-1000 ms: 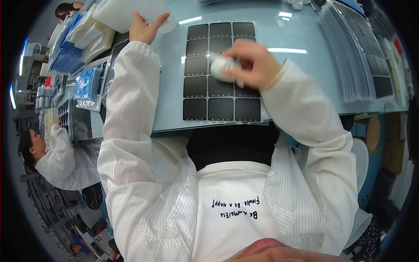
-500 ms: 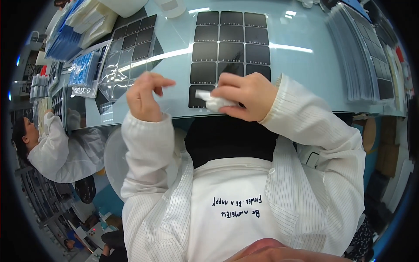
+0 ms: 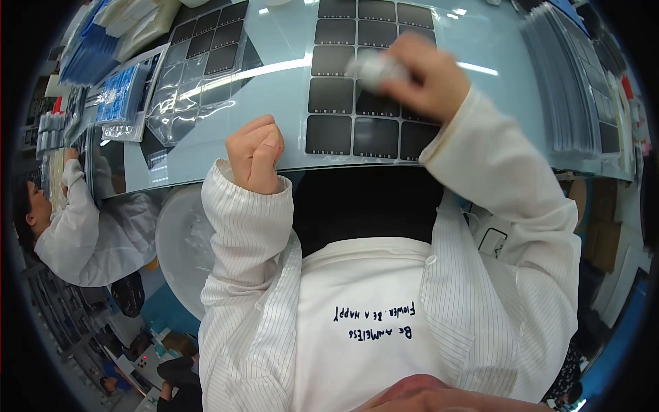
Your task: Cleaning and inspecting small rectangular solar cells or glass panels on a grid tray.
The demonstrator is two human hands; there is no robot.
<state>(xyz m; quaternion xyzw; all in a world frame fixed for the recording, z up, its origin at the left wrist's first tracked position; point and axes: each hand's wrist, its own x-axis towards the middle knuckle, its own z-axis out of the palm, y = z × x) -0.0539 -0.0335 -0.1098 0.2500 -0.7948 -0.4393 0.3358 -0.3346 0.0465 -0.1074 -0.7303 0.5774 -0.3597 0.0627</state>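
In front of me on the glass-topped table lies a sheet of dark, rounded rectangular panels (image 3: 330,134) in rows, with small pale marks along their lower edges. My right hand (image 3: 434,75) is closed on a crumpled white cloth (image 3: 376,70), blurred by motion, over the middle rows; it covers some of the panels there. Whether the cloth touches them cannot be made out. My left hand (image 3: 255,152) is balled into a fist just above the table's near edge, left of the sheet, and nothing shows in it.
Left of the sheet lies a clear plastic tray (image 3: 180,103) with similar dark panels at its far end. Blue-wrapped packs (image 3: 122,96) sit beyond it. A tall stack of clear sheets (image 3: 559,89) stands at right. A co-worker (image 3: 89,230) sits at left; a pale round bin (image 3: 182,240) is below.
My right hand has moved away from me with the cloth, from the nearest row to the middle rows. My left hand has curled into a fist and shifted slightly right.
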